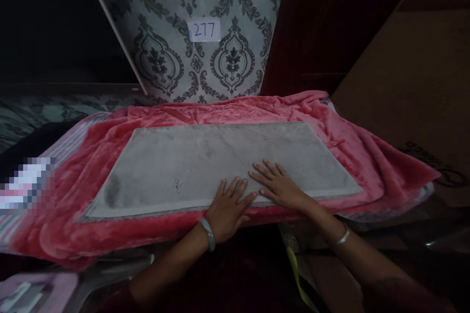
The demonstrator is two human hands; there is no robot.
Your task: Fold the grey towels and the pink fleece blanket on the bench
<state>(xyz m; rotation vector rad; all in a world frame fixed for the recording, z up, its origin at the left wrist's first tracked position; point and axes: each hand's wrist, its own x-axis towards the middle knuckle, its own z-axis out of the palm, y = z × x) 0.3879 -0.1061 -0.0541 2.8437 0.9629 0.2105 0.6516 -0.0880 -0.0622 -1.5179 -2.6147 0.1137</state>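
Note:
A grey rectangular cloth, towel-like with a paler hem, lies spread out on a pink plush blanket. It has a dark smudge near its left end and a small printed mark at the lower left. My left hand rests on the near edge of the cloth with its fingers spread. Flat on the cloth, a little farther right, lies my right hand, fingers also apart. Neither hand holds anything. A silvery bracelet circles each wrist.
Behind the blanket stands a patterned wall with a paper label reading 277. A dark screen is at the left, a large cardboard box at the right. A pink plastic object sits at the lower left.

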